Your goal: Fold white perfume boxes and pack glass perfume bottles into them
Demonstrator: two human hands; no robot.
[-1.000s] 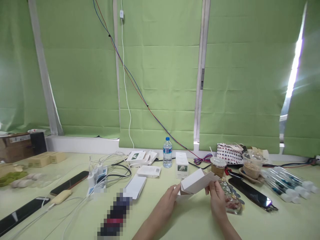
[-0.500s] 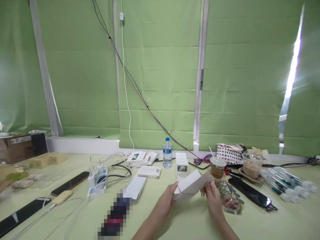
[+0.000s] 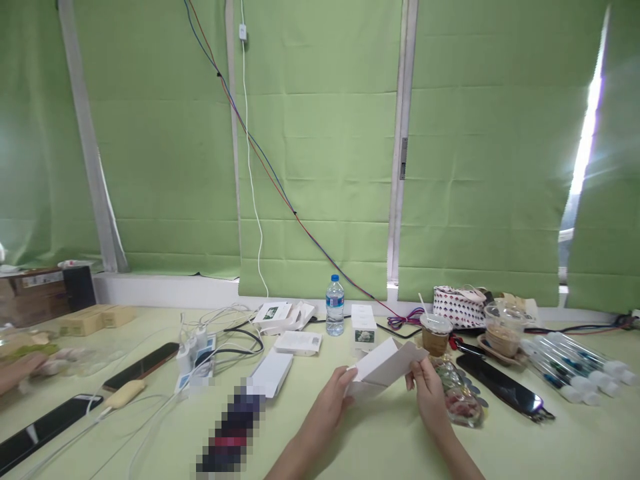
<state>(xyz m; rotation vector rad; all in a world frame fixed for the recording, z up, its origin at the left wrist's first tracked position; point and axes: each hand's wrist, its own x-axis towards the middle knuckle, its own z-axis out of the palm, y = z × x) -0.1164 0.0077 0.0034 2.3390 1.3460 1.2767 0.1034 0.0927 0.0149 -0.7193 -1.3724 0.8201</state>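
Note:
A white cardboard box (image 3: 377,365) is held above the table, tilted up towards the right. My left hand (image 3: 330,403) grips its left end, fingers wrapped round the edge. At the opposite end, my right hand (image 3: 430,397) pinches a flap between thumb and fingers. Whether anything is inside the box cannot be seen. Clear-wrapped packets (image 3: 463,403) lie just beyond my right hand. Behind the held box stands another white box (image 3: 363,323) with a flower picture, beside a water bottle (image 3: 335,307).
Flat white boxes (image 3: 299,343) and a power strip (image 3: 200,357) with tangled cables lie left of centre. Phones (image 3: 140,367) rest further left, near another person's hand (image 3: 20,372). To the right are an iced drink cup (image 3: 436,337), a black case (image 3: 503,387) and clear tubes (image 3: 575,367).
My right hand has shifted slightly right, with the box's right end and flap opening outward a little. Another person's hand has come in at the far left.

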